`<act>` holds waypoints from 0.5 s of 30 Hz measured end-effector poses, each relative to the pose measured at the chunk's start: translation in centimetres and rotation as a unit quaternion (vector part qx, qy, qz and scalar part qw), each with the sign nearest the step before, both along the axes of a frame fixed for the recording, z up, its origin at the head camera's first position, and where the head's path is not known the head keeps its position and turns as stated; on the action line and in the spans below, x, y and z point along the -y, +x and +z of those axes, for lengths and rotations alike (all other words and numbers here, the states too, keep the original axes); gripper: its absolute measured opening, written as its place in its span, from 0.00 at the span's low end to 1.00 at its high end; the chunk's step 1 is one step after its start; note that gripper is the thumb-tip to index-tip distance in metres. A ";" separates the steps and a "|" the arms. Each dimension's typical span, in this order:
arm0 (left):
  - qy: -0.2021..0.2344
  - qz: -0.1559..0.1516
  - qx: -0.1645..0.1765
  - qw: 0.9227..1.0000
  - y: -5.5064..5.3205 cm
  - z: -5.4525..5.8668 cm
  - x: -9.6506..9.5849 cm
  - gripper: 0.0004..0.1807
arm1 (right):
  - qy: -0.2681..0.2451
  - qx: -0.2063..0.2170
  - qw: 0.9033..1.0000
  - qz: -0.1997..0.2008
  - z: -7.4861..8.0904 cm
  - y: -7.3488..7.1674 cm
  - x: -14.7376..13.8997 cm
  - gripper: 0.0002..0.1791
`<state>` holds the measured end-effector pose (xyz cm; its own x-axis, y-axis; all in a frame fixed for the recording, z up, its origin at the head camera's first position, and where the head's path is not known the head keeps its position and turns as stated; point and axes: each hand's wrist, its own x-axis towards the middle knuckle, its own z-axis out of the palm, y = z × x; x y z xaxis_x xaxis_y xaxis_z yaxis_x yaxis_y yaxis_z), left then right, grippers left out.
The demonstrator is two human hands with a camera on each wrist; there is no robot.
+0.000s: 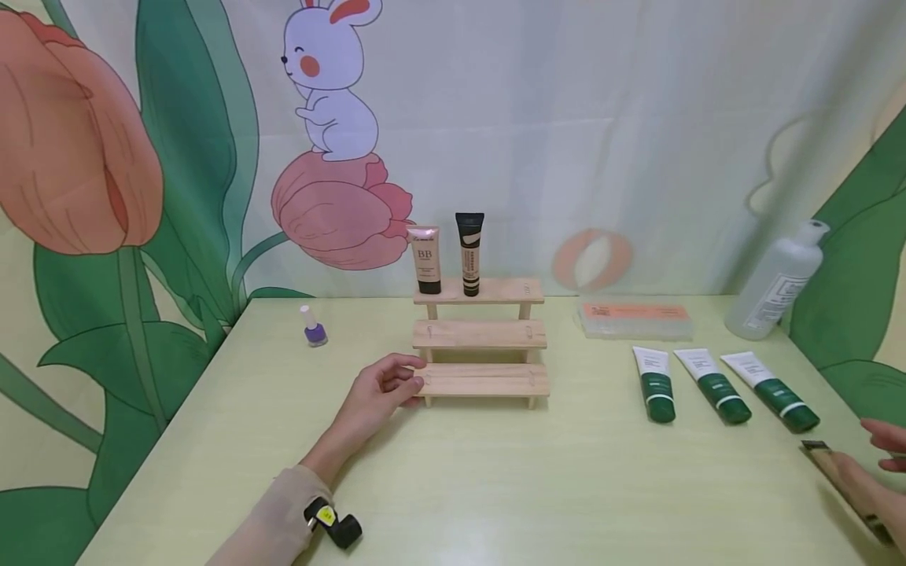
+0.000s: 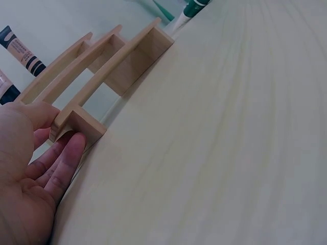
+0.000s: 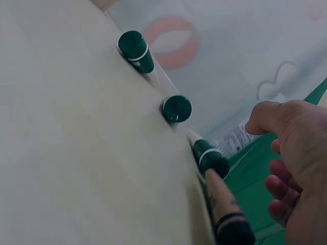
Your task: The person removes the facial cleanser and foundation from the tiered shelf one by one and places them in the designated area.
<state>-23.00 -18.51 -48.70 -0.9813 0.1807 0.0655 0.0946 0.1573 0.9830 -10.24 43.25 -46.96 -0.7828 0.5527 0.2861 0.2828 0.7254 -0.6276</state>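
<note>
Wooden three-step rack on a pale table, its lowest step pinched at the left end by a left hand, right hand with thumb and fingers apart, near a beige tube.

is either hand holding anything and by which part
The left hand grips the wooden stand by the left end of its lowest step; the right hand holds nothing.
</note>
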 end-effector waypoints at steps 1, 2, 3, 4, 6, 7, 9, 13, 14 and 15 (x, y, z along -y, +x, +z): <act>0.000 0.000 0.001 1.000 0.0 0.0 0.0 0.15 | -0.002 -0.010 1.000 0.002 0.4 -0.2 0.2 0.34; -0.001 0.001 0.001 1.000 0.0 0.0 0.0 0.15 | -0.006 -0.019 1.000 0.004 0.7 -0.4 0.3 0.34; -0.001 0.001 0.001 1.000 0.0 0.0 0.1 0.15 | -0.010 -0.022 1.000 0.006 1.1 -0.6 0.6 0.34; -0.001 0.002 0.002 1.000 0.0 0.0 0.1 0.16 | -0.011 -0.029 0.999 0.012 1.4 -0.8 0.9 0.34; 0.000 0.002 0.003 1.000 0.0 0.0 0.1 0.16 | -0.009 -0.029 0.999 0.032 2.2 -1.3 1.6 0.34; 0.000 0.003 0.003 1.000 0.0 0.0 0.1 0.16 | -0.008 -0.023 0.999 0.043 2.7 -1.6 2.1 0.34; 0.000 0.003 0.003 1.000 0.0 0.1 0.0 0.16 | -0.028 -0.052 0.995 0.076 3.3 -2.2 2.6 0.34; 0.001 0.001 0.001 1.000 0.0 0.1 0.0 0.16 | -0.090 -0.117 0.976 0.161 4.9 -3.4 3.8 0.35; 0.002 0.000 0.002 1.000 0.0 0.1 -0.1 0.16 | -0.106 -0.134 0.968 0.184 5.3 -3.8 4.2 0.35; 0.002 0.000 0.002 1.000 0.0 0.2 -0.1 0.16 | -0.121 -0.143 0.961 0.204 5.9 -4.3 4.8 0.35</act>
<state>-23.03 -18.42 -48.54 -0.9814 0.1813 0.0626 0.0911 0.1534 0.9840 -14.51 38.43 -41.11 -0.8564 0.2939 0.4244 -0.2037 0.5630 -0.8010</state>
